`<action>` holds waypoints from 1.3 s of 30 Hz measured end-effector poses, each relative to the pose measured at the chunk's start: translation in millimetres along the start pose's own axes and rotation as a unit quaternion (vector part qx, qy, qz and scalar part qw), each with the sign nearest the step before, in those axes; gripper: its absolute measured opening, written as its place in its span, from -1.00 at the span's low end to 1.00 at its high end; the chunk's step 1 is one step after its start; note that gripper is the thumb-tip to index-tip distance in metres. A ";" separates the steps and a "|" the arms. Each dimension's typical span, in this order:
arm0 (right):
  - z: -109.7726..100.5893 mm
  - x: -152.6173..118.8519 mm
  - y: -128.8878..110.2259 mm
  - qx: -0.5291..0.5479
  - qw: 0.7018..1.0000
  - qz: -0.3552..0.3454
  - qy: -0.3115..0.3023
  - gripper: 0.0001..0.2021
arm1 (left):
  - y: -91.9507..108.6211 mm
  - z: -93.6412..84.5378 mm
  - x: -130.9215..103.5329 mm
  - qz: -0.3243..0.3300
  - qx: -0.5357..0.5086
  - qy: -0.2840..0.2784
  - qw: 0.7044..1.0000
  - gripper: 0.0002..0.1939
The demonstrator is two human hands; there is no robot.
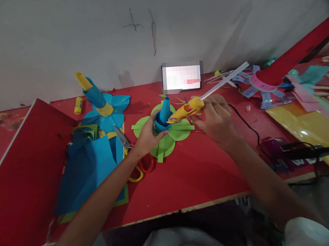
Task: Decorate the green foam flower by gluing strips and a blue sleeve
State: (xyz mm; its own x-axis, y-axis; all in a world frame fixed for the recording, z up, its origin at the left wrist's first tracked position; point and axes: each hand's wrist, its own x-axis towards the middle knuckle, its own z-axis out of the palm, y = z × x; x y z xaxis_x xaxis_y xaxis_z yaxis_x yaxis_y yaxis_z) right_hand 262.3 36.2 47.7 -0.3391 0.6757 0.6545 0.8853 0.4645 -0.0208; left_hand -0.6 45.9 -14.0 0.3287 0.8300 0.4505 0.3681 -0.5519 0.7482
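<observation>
My left hand (150, 134) is closed around the side of a blue paper tube (162, 126) that stands upright on a green paper flower (174, 131). A narrower blue paper cone (166, 106) rises out of the tube. In my right hand (217, 116) is a yellow hot glue gun (187, 109), tilted with its nozzle end at the tube's rim. A clear glue stick (225, 80) sticks out of its back. Scissors (142, 167) with red and yellow handles lie beside my left wrist, partly under it.
At the left stand a finished-looking blue paper flower (102, 112), a yellow glue bottle (78, 105) and blue paper sheets (86, 168). A lit screen (181, 75) leans against the wall. Right are a black cable (246, 123), a yellow sheet (307, 129), paper scraps and a red pole (302, 51).
</observation>
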 end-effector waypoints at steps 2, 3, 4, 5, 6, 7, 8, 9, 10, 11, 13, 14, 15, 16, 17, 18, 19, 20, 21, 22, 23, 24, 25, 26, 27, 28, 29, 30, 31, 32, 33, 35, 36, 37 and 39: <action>2.1 2.2 -2.2 -0.005 0.999 -0.037 0.026 -0.74 | -0.1 -0.2 -0.1 0.002 0.001 0.000 1.000 -0.17; 2.7 3.3 -2.8 -0.007 0.998 -0.053 0.037 -0.74 | -0.4 -0.2 -0.2 0.003 0.002 -0.001 1.000 -0.17; 2.9 4.3 -2.9 -0.009 0.997 -0.067 0.045 -0.75 | -0.9 -0.2 -0.3 0.003 0.002 -0.002 1.000 -0.17; 2.8 5.1 -2.7 -0.011 0.996 -0.077 0.049 -0.75 | -1.4 -0.1 -0.5 0.003 0.003 -0.002 1.000 -0.17; 2.4 5.8 -2.0 -0.012 0.995 -0.082 0.051 -0.75 | -1.9 0.1 -0.7 0.002 0.002 -0.002 1.000 -0.18; 1.8 6.2 -1.0 -0.013 0.995 -0.085 0.050 -0.75 | -2.3 0.4 -0.9 0.001 0.000 -0.002 1.000 -0.18; 1.1 6.4 0.1 -0.012 0.995 -0.085 0.046 -0.74 | -2.6 0.6 -1.0 0.000 -0.003 -0.001 1.000 -0.19; 0.3 6.5 1.3 -0.011 0.995 -0.085 0.041 -0.74 | -2.7 0.8 -1.0 -0.001 -0.006 -0.001 1.000 -0.19; -0.5 6.6 2.2 -0.009 0.996 -0.085 0.037 -0.73 | -2.7 1.1 -1.0 -0.001 -0.008 -0.001 1.000 -0.19; -1.3 6.7 2.9 -0.006 0.996 -0.084 0.033 -0.73 | -2.6 1.2 -1.0 -0.001 -0.009 -0.001 1.000 -0.19; -2.7 7.0 3.1 0.000 0.996 -0.084 0.031 -0.73 | -2.3 1.5 -1.0 0.000 -0.012 -0.003 1.000 -0.19; -3.3 7.1 2.7 0.005 0.996 -0.084 0.031 -0.73 | -2.3 1.6 -1.0 0.000 -0.014 -0.003 1.000 -0.19; -3.8 7.2 2.0 0.009 0.996 -0.086 0.031 -0.72 | -2.4 1.8 -1.1 0.000 -0.016 -0.004 1.000 -0.19; -4.3 7.3 1.3 0.012 0.996 -0.088 0.031 -0.72 | -2.7 1.9 -1.2 -0.002 -0.019 -0.003 1.000 -0.18; -4.7 7.3 0.5 0.015 0.995 -0.091 0.031 -0.72 | -3.1 2.0 -1.3 -0.004 -0.021 -0.003 1.000 -0.18; -5.1 7.3 -0.2 0.016 0.995 -0.094 0.029 -0.71 | -3.5 2.2 -1.5 -0.007 -0.024 -0.003 1.000 -0.18; -5.5 7.2 -0.8 0.015 0.995 -0.096 0.025 -0.71 | -3.9 2.2 -1.6 -0.010 -0.025 -0.002 1.000 -0.18; -5.9 7.1 -1.2 0.011 0.995 -0.097 0.020 -0.70 | -4.2 2.2 -1.7 -0.013 -0.026 -0.002 1.000 -0.19; -6.3 7.1 -1.4 0.006 0.995 -0.098 0.016 -0.70 | -4.3 2.1 -1.7 -0.015 -0.025 -0.001 1.000 -0.19; -6.6 7.1 -1.6 0.000 0.995 -0.099 0.013 -0.70 | -4.3 1.9 -1.6 -0.016 -0.024 -0.001 1.000 -0.20; -7.0 7.2 -1.6 -0.008 0.995 -0.100 0.011 -0.70 | -4.1 1.7 -1.5 -0.016 -0.023 -0.001 1.000 -0.20; -7.3 7.3 -1.6 -0.015 0.995 -0.101 0.011 -0.70 | -3.8 1.4 -1.3 -0.016 -0.021 0.001 1.000 -0.20; -7.7 7.4 -1.6 -0.022 0.994 -0.102 0.013 -0.70 | -3.4 1.2 -1.1 -0.017 -0.018 0.001 1.000 -0.20; -8.0 7.6 -1.5 -0.028 0.994 -0.102 0.016 -0.69 | -3.1 1.0 -1.0 -0.018 -0.016 0.001 1.000 -0.21; -8.2 7.7 -1.4 -0.034 0.994 -0.101 0.018 -0.69 | -2.9 0.9 -0.8 -0.020 -0.014 0.001 1.000 -0.21; -8.5 8.0 -1.3 -0.037 0.994 -0.101 0.020 -0.68 | -2.8 0.9 -0.8 -0.021 -0.014 0.001 1.000 -0.21; -8.6 8.2 -1.3 -0.037 0.994 -0.099 0.022 -0.68 | -2.9 1.0 -0.8 -0.022 -0.014 0.001 1.000 -0.21; -8.7 8.6 -1.3 -0.033 0.994 -0.099 0.024 -0.68 | -3.1 1.1 -0.8 -0.023 -0.015 0.002 1.000 -0.21; -8.8 9.0 -1.3 -0.027 0.994 -0.099 0.024 -0.68 | -3.3 1.2 -0.8 -0.022 -0.017 0.003 1.000 -0.21; -8.8 9.4 -1.5 -0.020 0.994 -0.101 0.023 -0.68 | -3.5 1.4 -0.8 -0.022 -0.019 0.004 1.000 -0.21; -8.9 10.0 -1.8 -0.016 0.994 -0.103 0.023 -0.68 | -3.7 1.5 -0.8 -0.022 -0.020 0.003 1.000 -0.21; -9.5 11.3 -2.8 -0.018 0.994 -0.107 0.017 -0.68 | -3.8 1.6 -0.7 -0.020 -0.022 0.003 1.000 -0.21; -9.9 11.9 -3.4 -0.022 0.994 -0.109 0.013 -0.67 | -3.8 1.6 -0.6 -0.019 -0.022 0.003 1.000 -0.21; -10.5 12.6 -4.1 -0.027 0.993 -0.111 0.008 -0.66 | -3.8 1.6 -0.6 -0.017 -0.022 0.003 1.000 -0.21; -11.7 14.0 -5.5 -0.031 0.993 -0.117 0.000 -0.65 | -4.5 1.7 -0.8 -0.016 -0.020 0.004 1.000 -0.21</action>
State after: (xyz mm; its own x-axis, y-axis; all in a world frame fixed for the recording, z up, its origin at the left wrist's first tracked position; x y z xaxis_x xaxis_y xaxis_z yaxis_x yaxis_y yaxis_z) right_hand 256.4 36.4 65.8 -0.5378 0.5530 0.6364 0.8001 0.5728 0.1783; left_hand -1.0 47.6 -18.5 0.3109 0.8479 0.4294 0.3439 -0.5215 0.7809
